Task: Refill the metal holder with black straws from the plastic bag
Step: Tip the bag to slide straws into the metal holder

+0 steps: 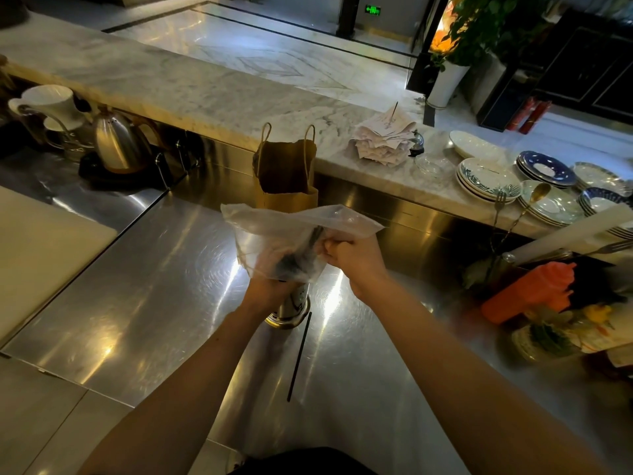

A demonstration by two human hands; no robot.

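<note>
Right hand [352, 257] pinches the plastic bag [274, 228]; left hand [270, 289] grips its lower end above the metal holder [291, 308]. Black straws [298, 258] sit bagged, so refilling looks barely begun. One stray straw [299, 358] lies at the holder's six o'clock.

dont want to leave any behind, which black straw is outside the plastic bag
The lone black straw flat on the steel counter, beside the metal holder's base; the other straws are bunched inside the plastic bag.

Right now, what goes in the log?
left hand: grips bag | right hand: pinches bag | straws: in bag above holder | loose straw: on counter
</note>
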